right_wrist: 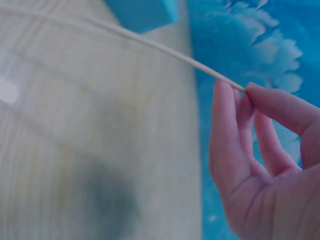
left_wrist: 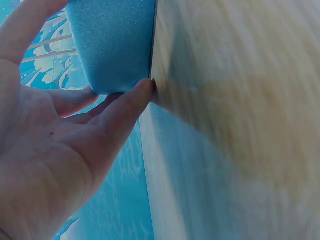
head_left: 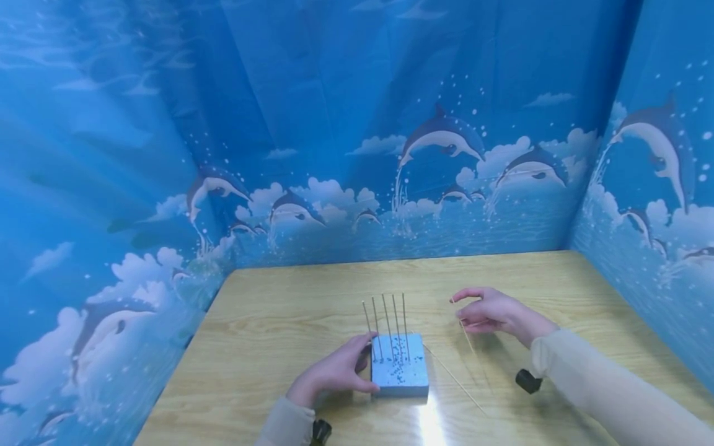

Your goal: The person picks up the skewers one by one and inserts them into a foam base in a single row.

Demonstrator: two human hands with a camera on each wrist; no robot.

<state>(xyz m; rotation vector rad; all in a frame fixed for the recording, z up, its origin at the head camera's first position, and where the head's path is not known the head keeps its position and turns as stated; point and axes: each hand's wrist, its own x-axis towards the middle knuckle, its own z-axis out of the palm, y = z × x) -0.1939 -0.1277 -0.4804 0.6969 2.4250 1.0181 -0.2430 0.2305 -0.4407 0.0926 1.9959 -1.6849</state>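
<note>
A blue foam block with a top full of small holes sits on the wooden table. Several thin sticks stand upright in it, toward its left and middle. My left hand grips the block from its left side, thumb at the near corner and fingers at the far corner; the left wrist view shows its fingers against the block. To the right of the block, my right hand is raised above the table. It pinches one end of a thin wooden stick between thumb and fingertips.
Another thin stick lies on the table just right of the block, slanting toward the near side. Blue dolphin-print curtains enclose the table at the back and sides.
</note>
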